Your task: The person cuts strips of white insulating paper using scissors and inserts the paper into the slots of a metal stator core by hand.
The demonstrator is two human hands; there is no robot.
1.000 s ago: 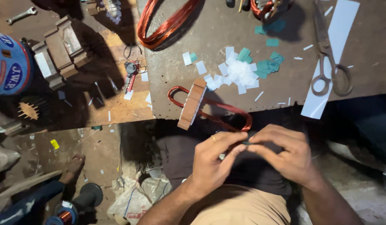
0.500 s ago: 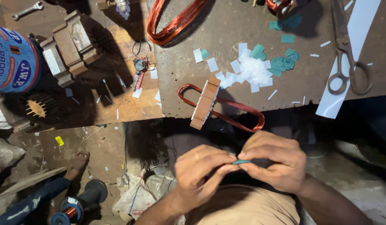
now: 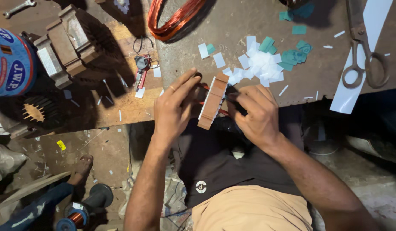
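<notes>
Left hand (image 3: 174,107) and right hand (image 3: 255,113) clasp fingers around a ribbed brown rectangular block (image 3: 213,101) at the worktop (image 3: 249,47) edge, near paper scraps (image 3: 260,64).

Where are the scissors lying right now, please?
In the head view, the scissors lie at the upper right of the workbench, on a white paper strip, right of the pile of white and green paper pieces.

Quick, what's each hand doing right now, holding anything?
Left hand: fingers resting on the brown laminated core, steadying it.
Right hand: curled closed at the core's other side; whatever it pinches cannot be told.
</notes>
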